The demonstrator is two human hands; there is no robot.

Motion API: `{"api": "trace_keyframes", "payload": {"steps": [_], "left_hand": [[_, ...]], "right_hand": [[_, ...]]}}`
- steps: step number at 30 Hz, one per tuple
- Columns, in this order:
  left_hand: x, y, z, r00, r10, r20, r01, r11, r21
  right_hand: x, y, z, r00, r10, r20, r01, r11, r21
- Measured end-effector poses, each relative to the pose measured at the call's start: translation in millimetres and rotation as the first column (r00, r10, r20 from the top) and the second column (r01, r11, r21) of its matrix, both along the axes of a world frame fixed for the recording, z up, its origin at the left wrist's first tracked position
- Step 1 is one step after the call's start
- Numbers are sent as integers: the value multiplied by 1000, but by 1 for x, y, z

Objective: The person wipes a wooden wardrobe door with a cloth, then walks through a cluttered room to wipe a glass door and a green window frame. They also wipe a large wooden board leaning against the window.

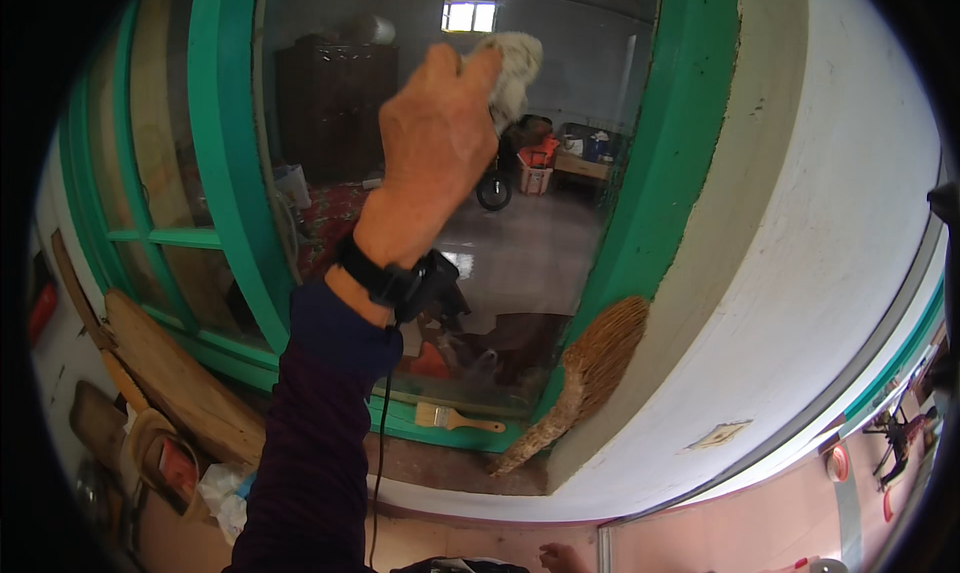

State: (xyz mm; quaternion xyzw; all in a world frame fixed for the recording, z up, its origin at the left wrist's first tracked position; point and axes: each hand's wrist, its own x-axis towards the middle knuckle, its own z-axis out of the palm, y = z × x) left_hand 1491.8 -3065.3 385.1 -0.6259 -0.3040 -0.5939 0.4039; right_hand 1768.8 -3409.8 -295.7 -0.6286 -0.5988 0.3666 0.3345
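My left hand (439,134) is raised in front of a window pane (555,250), its fingers closed around a whitish cloth (517,67). The cloth appears to lie against the upper part of the glass; the palm side is hidden. A black strap with a small device (409,280) circles that wrist, and a cable hangs down from it. Low at the bottom edge, only part of my right hand (564,558) shows, and whether it holds anything is unclear. On the green window frame (637,220) below the glass lies a flat paintbrush (457,418) with a wooden handle.
A straw hand broom (592,370) leans in the sill's right corner. Wooden boards (176,370), a basket-like thing (154,453) and a plastic bag (225,494) stand at left. A white wall (817,198) curves along the right. Through the glass show a dark wardrobe (337,108) and a pink crate (535,175).
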Motion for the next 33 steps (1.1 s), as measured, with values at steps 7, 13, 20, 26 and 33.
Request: {"api": "trace_keyframes", "payload": {"steps": [7,13,20,26,33], "left_hand": [[-7,-16,-16,989,-89,-117,76,991,-114],[9,-17,-32,985,-38,-169,11,988,-157],[-17,-6,1,999,-20,36,22,999,-45],[12,-22,-27,960,-76,-269,33,986,-164],[-2,-16,-6,995,4,-96,-15,993,-116]], "right_hand": [[-4,6,-6,998,-51,-30,46,988,-148],[-9,8,26,998,8,60,-6,999,-38],[-12,5,34,1000,-15,18,15,1000,-25],[-6,0,23,1000,1,10,0,998,-65],[4,-2,34,995,-21,94,36,986,-160]]}}
